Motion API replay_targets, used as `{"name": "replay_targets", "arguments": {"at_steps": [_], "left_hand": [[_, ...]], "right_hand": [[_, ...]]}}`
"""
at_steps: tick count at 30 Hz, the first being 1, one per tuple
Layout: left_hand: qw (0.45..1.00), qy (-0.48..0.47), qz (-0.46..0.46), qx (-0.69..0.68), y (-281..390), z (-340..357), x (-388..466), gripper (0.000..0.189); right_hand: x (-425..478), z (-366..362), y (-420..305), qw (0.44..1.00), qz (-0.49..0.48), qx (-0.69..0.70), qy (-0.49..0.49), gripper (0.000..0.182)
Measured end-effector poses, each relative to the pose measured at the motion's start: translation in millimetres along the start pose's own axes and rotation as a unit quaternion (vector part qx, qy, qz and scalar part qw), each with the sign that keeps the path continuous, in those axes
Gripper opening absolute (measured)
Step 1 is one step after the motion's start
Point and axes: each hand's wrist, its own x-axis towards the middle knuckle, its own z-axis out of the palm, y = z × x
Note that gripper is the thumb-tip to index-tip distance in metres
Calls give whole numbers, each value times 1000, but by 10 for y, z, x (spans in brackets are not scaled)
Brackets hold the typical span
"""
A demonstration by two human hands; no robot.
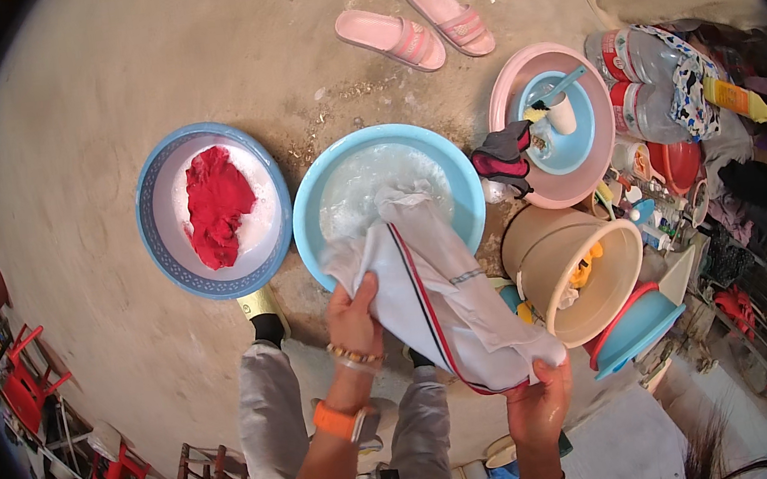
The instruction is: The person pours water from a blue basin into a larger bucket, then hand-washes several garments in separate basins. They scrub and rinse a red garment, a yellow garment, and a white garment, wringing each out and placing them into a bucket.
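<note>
A wet white garment (pixel 425 291) with a red and black stripe is stretched between my two hands. My left hand (pixel 355 317), with an orange-strapped watch at the wrist, grips its near left edge. My right hand (pixel 540 399) pinches the garment's far right corner, thumb on top. The garment's other end hangs into a light blue basin (pixel 308 248) of cloudy water in front of me. To the left, a darker blue basin (pixel 157 258) holds a bunched red cloth (pixel 216 202) in sudsy water.
Right of the basins stand a pink basin (pixel 502 95) holding a smaller blue one, and a tilted beige bucket (pixel 526 244) with cloths inside. A dark cloth (pixel 505 158) hangs over the pink rim. Pink slippers (pixel 396 39) lie beyond; large plastic bottles (pixel 649 110) are at right, red chairs (pixel 24 387) at left.
</note>
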Motion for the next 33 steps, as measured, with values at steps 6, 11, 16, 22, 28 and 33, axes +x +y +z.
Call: {"name": "replay_targets", "arguments": {"at_steps": [6,11,16,22,28,33], "left_hand": [[991,-94,71,61,505,235,-682,23],[959,-181,85,199,502,-103,-679,21],[839,-178,205,471,122,-460,200,24],[478,-184,185,839,-413,-688,1197,33],[531,-137,402,733,-452,-265,1805,43],[388,-82,308,865,-875,-479,2335,61]], "right_hand": [[-115,63,-225,995,-84,-40,21,47],[-29,32,-214,987,-58,-138,54,31],[936,-340,948,949,-44,-313,26,10],[1956,-566,2159,751,-124,-631,-150,28],[2733,-86,1967,741,-367,-550,-113,32],[3269,516,2047,731,-366,-567,-104,35]]}}
